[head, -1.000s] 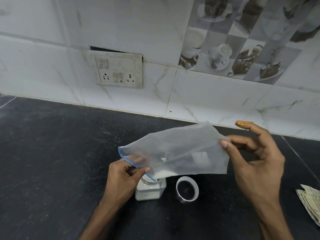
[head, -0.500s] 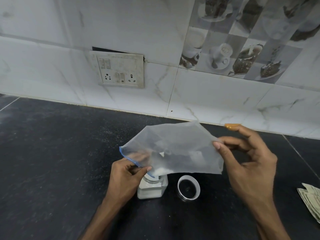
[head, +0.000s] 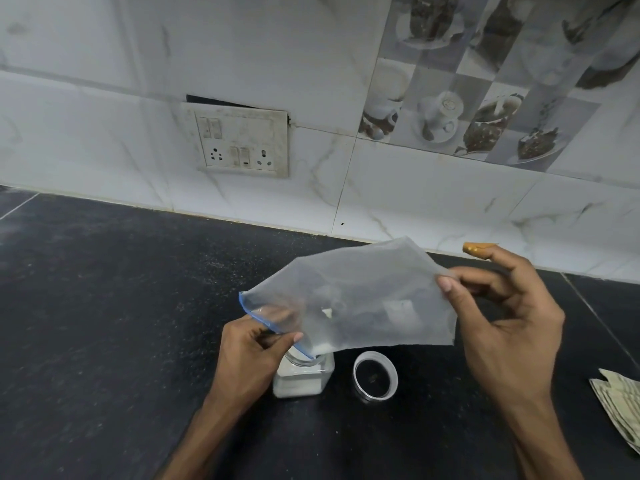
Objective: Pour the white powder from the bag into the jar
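A clear plastic bag with a blue zip edge hangs tilted over a small square glass jar that stands on the black counter. My left hand pinches the bag's blue open end right above the jar's mouth. My right hand pinches the bag's closed end, held higher. A little white powder lies in the bag's low corner at the jar's mouth. White powder fills the jar's lower part. My left hand hides the jar's left side.
The jar's round lid lies open side up just right of the jar. Folded paper sits at the right edge. A switch and socket plate is on the tiled wall behind.
The bag and both hands have stayed over the jar with only slight shifts. Less powder shows in the bag than a second ago.
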